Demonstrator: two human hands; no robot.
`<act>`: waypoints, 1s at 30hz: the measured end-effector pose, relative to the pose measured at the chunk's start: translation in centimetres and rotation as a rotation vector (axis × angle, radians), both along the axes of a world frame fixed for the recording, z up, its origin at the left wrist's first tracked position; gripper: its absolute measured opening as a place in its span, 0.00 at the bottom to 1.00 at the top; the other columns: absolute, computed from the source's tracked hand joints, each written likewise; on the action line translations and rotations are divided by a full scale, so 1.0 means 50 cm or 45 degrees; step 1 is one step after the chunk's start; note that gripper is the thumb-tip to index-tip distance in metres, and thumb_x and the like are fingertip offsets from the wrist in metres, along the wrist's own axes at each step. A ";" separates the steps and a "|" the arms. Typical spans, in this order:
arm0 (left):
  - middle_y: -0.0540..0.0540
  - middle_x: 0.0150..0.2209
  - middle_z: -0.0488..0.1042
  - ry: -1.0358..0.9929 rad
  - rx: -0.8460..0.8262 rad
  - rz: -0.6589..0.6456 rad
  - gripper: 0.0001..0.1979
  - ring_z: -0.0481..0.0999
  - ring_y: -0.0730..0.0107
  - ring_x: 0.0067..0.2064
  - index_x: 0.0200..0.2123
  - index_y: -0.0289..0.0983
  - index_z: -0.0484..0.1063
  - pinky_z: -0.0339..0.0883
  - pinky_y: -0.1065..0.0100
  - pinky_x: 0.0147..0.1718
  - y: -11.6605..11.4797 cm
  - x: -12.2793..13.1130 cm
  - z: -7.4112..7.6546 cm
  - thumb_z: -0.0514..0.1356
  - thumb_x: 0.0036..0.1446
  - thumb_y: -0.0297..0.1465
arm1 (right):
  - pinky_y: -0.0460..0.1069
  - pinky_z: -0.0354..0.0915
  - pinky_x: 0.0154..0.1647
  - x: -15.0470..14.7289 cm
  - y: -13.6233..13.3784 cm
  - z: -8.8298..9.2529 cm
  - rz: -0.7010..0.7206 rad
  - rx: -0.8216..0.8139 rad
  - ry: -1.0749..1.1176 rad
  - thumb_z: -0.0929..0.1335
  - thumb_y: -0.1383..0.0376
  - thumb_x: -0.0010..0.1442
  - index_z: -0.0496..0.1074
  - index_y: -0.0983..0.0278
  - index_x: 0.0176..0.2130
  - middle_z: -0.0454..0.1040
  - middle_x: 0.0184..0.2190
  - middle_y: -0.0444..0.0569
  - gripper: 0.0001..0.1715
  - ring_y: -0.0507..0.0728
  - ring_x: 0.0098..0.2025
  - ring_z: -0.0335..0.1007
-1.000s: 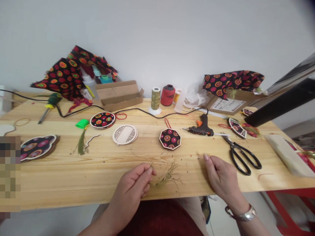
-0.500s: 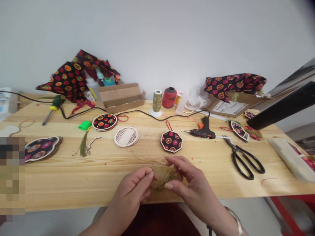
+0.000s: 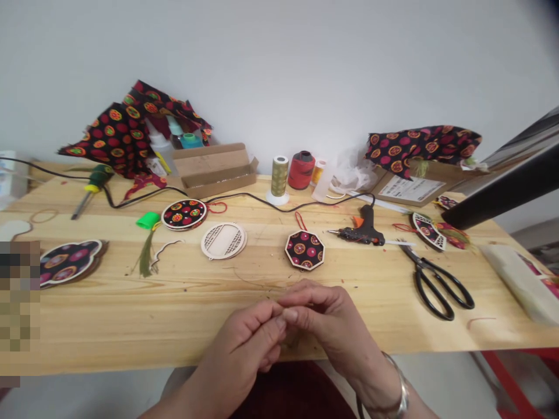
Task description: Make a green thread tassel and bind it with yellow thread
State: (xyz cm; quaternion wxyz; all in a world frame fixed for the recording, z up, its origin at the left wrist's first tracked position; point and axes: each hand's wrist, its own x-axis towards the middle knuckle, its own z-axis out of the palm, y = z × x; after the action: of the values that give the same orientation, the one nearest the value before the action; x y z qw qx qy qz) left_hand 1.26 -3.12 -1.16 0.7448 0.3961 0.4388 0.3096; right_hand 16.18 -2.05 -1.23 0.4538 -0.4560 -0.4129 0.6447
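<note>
Low over the table's front edge, my left hand [image 3: 251,337] and my right hand [image 3: 325,323] meet with their fingertips pinched together. Between them is a fine olive thread [image 3: 248,278]; a thin strand trails onto the wood behind the fingers, and the pinched part is hidden. Just beyond my hands lies an octagonal pendant [image 3: 304,250] with patterned fabric and a red loop. Left of it rests a pale round wooden frame [image 3: 223,240]. A round fabric pendant [image 3: 184,215] lies farther left, near a green tassel [image 3: 147,254].
To the right are a hot glue gun [image 3: 360,228], black-handled scissors [image 3: 437,285] and a fan-shaped pendant [image 3: 428,231]. Thread spools [image 3: 280,177], a long cardboard box [image 3: 218,174] and patterned cloth [image 3: 109,139] stand at the back. A black cable [image 3: 244,196] crosses the table. A screwdriver [image 3: 89,192] lies left.
My right hand has moved left and its fingers have closed against those of my left hand. The loose loops of thread between the hands are now mostly covered.
</note>
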 end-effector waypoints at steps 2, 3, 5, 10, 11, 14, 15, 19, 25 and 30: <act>0.56 0.20 0.56 -0.062 -0.064 0.006 0.11 0.49 0.80 0.20 0.25 0.35 0.68 0.42 0.71 0.18 0.002 0.003 -0.002 0.57 0.57 0.35 | 0.44 0.64 0.27 -0.001 0.001 0.003 -0.043 0.056 -0.037 0.74 0.67 0.45 0.77 0.63 0.23 0.71 0.22 0.42 0.03 0.49 0.25 0.66; 0.56 0.21 0.57 -0.095 -0.099 0.013 0.11 0.48 0.81 0.20 0.25 0.35 0.68 0.41 0.71 0.18 0.003 0.004 -0.003 0.58 0.57 0.34 | 0.44 0.63 0.26 -0.001 0.001 0.004 -0.062 0.089 -0.071 0.73 0.68 0.46 0.75 0.64 0.22 0.69 0.21 0.41 0.04 0.49 0.24 0.65; 0.55 0.22 0.59 -0.156 -0.171 0.032 0.10 0.48 0.82 0.20 0.25 0.35 0.69 0.40 0.72 0.19 0.005 0.005 -0.005 0.58 0.56 0.34 | 0.43 0.62 0.26 -0.001 0.000 0.003 -0.080 0.157 -0.167 0.71 0.69 0.49 0.73 0.65 0.21 0.68 0.20 0.40 0.07 0.48 0.23 0.64; 0.54 0.23 0.58 -0.363 -0.361 0.139 0.10 0.51 0.82 0.20 0.29 0.34 0.74 0.41 0.73 0.20 0.006 0.001 -0.009 0.56 0.58 0.32 | 0.43 0.59 0.27 0.003 -0.003 -0.004 0.014 0.165 -0.344 0.67 0.67 0.55 0.68 0.65 0.23 0.67 0.19 0.40 0.11 0.48 0.24 0.61; 0.54 0.23 0.58 -0.390 -0.390 0.149 0.10 0.51 0.83 0.20 0.29 0.34 0.74 0.41 0.73 0.20 0.006 0.000 -0.009 0.56 0.59 0.32 | 0.43 0.59 0.27 0.003 -0.003 -0.006 0.025 0.153 -0.351 0.67 0.66 0.56 0.67 0.65 0.23 0.67 0.20 0.40 0.11 0.48 0.24 0.61; 0.54 0.23 0.59 -0.391 -0.412 0.127 0.09 0.50 0.84 0.20 0.29 0.33 0.74 0.40 0.74 0.19 0.007 0.000 -0.011 0.57 0.58 0.30 | 0.43 0.58 0.26 0.000 -0.003 -0.007 0.028 0.128 -0.348 0.67 0.66 0.56 0.67 0.65 0.23 0.67 0.19 0.40 0.11 0.48 0.24 0.60; 0.53 0.24 0.60 -0.374 -0.401 0.113 0.08 0.50 0.84 0.20 0.30 0.32 0.74 0.39 0.74 0.19 0.008 0.001 -0.011 0.58 0.57 0.29 | 0.43 0.58 0.26 -0.002 -0.004 -0.007 0.027 0.121 -0.340 0.67 0.66 0.56 0.66 0.65 0.23 0.66 0.19 0.40 0.11 0.48 0.23 0.61; 0.51 0.26 0.64 -0.325 -0.320 0.087 0.07 0.51 0.85 0.20 0.29 0.32 0.74 0.39 0.74 0.19 0.007 0.003 -0.012 0.58 0.57 0.29 | 0.43 0.60 0.25 -0.004 -0.003 -0.004 0.051 0.127 -0.335 0.67 0.65 0.56 0.67 0.65 0.24 0.67 0.19 0.40 0.11 0.49 0.23 0.63; 0.52 0.26 0.66 -0.246 -0.253 0.191 0.08 0.53 0.84 0.20 0.26 0.34 0.73 0.42 0.74 0.20 0.002 -0.006 -0.013 0.60 0.56 0.31 | 0.49 0.63 0.35 0.046 0.023 -0.011 -0.334 0.701 -0.994 0.64 0.69 0.59 0.73 0.64 0.32 0.72 0.30 0.48 0.07 0.54 0.34 0.66; 0.51 0.25 0.68 -0.177 -0.207 0.295 0.08 0.54 0.83 0.21 0.26 0.34 0.74 0.42 0.75 0.19 0.005 -0.013 -0.013 0.62 0.54 0.31 | 0.52 0.62 0.35 0.069 0.036 -0.025 -0.171 1.014 -1.532 0.63 0.72 0.60 0.73 0.65 0.31 0.69 0.29 0.51 0.10 0.57 0.35 0.60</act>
State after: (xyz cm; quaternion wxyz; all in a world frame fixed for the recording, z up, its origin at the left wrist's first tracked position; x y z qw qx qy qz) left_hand 0.60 -2.90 -1.82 0.7623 0.2589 0.4527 0.3834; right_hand 19.64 -0.27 -2.46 0.3184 -0.5565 -0.7656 0.0536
